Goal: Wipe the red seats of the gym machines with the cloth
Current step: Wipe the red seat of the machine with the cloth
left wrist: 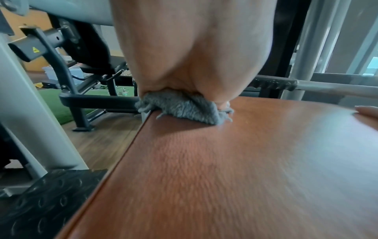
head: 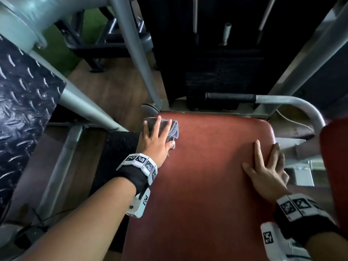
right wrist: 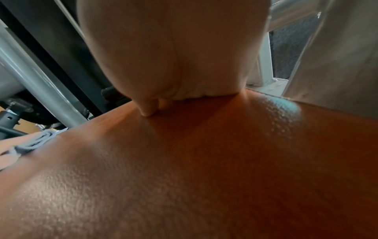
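A red padded seat fills the middle of the head view. A folded grey cloth lies at its far left corner. My left hand presses flat on the cloth with straight, spread fingers. In the left wrist view the cloth bunches under the palm at the seat's left edge. My right hand rests flat on the seat's right side, fingers straight, near the right edge. The right wrist view shows the palm on the seat and the cloth at far left.
Grey steel frame tubes rise behind and left of the seat. A black-gripped handle bar runs across the far edge. A black tread-plate footrest lies at left. A second red pad stands at right. Wood floor lies below.
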Motion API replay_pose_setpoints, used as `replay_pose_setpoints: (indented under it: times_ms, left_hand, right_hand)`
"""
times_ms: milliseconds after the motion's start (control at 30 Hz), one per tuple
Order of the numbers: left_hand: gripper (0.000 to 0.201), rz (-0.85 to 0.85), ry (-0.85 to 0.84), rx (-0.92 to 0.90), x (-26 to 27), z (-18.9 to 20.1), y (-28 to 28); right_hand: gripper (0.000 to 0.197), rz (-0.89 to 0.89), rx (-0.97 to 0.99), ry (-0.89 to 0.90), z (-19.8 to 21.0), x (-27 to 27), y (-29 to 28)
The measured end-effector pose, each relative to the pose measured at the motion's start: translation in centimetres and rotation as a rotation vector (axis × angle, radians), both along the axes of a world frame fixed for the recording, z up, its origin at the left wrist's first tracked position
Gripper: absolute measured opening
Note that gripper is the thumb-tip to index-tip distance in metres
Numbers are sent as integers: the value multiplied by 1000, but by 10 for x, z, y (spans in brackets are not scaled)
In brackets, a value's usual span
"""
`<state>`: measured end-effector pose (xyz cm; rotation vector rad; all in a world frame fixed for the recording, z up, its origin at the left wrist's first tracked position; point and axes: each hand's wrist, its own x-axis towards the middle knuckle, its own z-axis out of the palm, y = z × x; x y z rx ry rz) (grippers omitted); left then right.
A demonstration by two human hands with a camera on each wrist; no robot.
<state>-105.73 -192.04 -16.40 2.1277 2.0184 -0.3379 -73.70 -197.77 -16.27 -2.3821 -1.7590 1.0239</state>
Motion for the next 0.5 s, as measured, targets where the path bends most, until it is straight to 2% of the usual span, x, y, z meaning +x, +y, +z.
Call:
replay_pose_setpoints:
  times_ms: [167, 233, 333, 500]
  left_hand:
    - [66, 284, -215, -2, -5, -2, 41]
    - [66, 383, -379, -19, -10, -9, 56]
    - [70, 418, -657, -47, -23, -13, 65]
    - [68, 510, -711, -37, -25, 4, 33]
  right_hand:
    - [75, 22, -24, 7, 3, 0, 1]
    - [75, 27, -37, 9, 4, -1, 2]
    - [75, 24, -59, 13, 6, -1, 2]
    - [74, 28, -74, 27, 9, 0, 2]
